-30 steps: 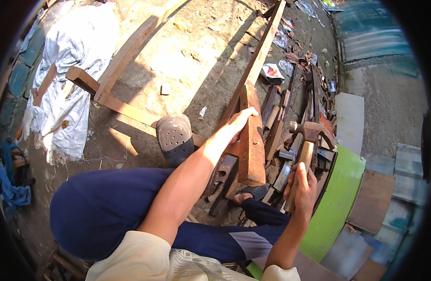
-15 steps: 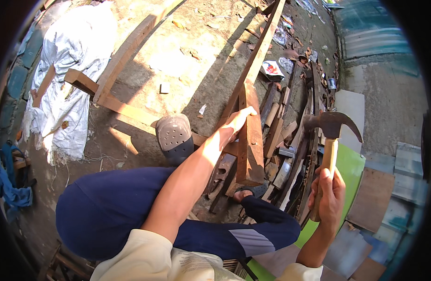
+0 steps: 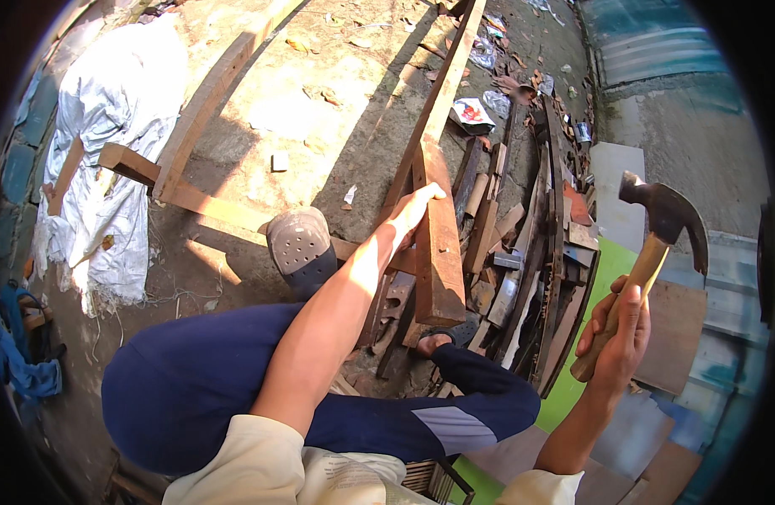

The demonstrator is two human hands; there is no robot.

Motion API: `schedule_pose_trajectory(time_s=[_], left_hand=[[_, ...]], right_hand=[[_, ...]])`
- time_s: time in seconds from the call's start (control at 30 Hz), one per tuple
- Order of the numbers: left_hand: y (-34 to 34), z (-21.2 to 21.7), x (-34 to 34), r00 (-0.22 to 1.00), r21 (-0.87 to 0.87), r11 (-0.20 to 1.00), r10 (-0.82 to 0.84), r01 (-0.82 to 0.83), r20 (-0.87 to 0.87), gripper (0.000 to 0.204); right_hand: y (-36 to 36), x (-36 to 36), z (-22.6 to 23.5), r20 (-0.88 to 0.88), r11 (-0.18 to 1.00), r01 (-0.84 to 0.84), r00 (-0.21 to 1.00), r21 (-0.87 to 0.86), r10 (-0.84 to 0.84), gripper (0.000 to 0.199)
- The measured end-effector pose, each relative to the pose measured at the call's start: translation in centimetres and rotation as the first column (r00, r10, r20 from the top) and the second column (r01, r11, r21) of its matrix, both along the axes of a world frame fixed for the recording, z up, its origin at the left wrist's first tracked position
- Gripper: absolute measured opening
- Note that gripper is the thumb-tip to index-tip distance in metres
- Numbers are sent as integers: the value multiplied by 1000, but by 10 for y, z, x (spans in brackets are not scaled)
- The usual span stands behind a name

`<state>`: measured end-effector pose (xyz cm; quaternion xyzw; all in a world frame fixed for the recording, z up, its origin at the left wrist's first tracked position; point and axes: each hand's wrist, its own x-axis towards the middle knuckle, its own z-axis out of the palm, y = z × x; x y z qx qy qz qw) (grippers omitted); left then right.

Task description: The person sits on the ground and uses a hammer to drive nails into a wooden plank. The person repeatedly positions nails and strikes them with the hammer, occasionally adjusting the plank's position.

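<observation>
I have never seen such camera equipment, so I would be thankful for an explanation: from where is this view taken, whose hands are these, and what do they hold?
There is no machine: these are a person's own bare hands. The view comes from a fisheye camera worn on the head and looking down, so straight edges bend near the rim. The right hand holds a claw hammer, away from the squared timber that the left hand grips. On the ground lie a white cloth at the left and a heap of scrap wood at the right. A perforated clog covers part of a wooden rail.
</observation>
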<state>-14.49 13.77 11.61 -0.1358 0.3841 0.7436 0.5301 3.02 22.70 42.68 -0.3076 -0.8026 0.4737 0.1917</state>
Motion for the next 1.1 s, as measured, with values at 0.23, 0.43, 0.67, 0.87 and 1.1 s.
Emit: schedule_pose_trajectory(time_s=[0.23, 0.43, 0.67, 0.87, 1.1], left_hand=[[4, -1, 5, 997, -4, 999, -33, 33, -73, 66], [-4, 4, 1, 999, -29, 999, 21, -22, -35, 64], [-2, -3, 6, 994, -69, 996, 52, -59, -99, 54], [-1, -10, -2, 1000, 50, 999, 10, -9, -21, 44], [1, 1, 16, 997, -65, 997, 35, -40, -75, 53]], right_hand=[[-27, 12, -61, 744, 970, -147, 622, -195, 244, 30], [-9, -5, -17, 207, 995, -29, 977, -91, 47, 34], [-27, -6, -69, 715, 948, -268, 628, -173, 308, 33], [-9, -17, -19, 234, 994, -69, 968, -90, 88, 36], [-21, 2, -53, 715, 973, -144, 659, -182, 232, 32]])
